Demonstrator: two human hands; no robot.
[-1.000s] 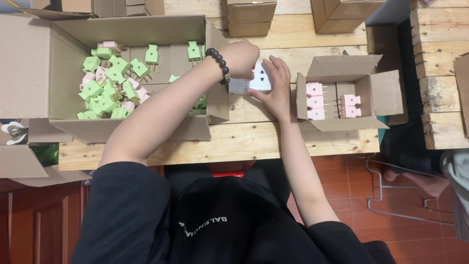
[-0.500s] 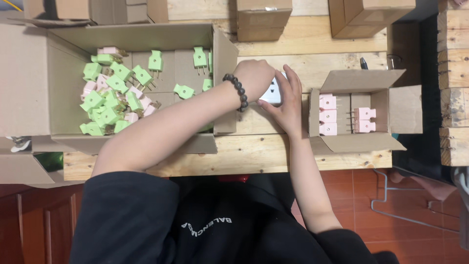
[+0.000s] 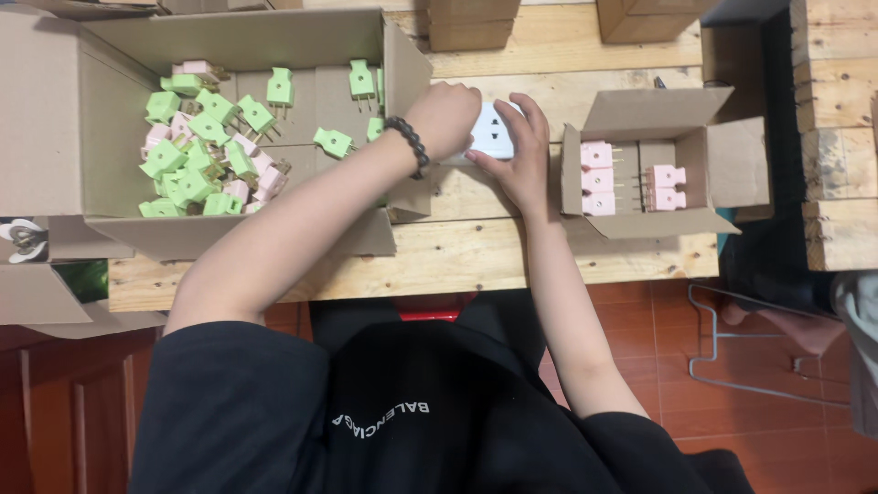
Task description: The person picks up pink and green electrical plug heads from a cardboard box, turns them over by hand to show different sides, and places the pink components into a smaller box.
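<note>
— Two hands are working together at the middle of the wooden bench (image 3: 476,261), and both are yours. Your left hand (image 3: 445,117), the one wearing the dark bead bracelet (image 3: 408,144), is curling closed over the left end of a white socket block (image 3: 491,137).

— And my right?

— Your right hand (image 3: 521,151) is lying against the block's near and right side, fingers half spread, steadying it against the boards rather than lifting it. The block itself is sitting between the two cartons, toward the bench's far edge.

— So what step am I in?

— By my reading, you are pressing or seating something at the socket block; whether a plug is under your left palm I cannot tell, since the hand is covering it.

— What is around me?

— To your left, the large open carton (image 3: 229,233) is holding a loose heap of green plugs (image 3: 197,151) mixed with a few pink ones. To your right, the small open carton (image 3: 672,224) is holding pink plugs (image 3: 597,178) stacked in neat columns. Beyond both, along the far edge, more closed boxes (image 3: 471,23) are standing.

— And the next move?

— Probably it is calling for a firm grip on the block with your right hand while your left is freeing itself, and then a short reach to one carton.
</note>
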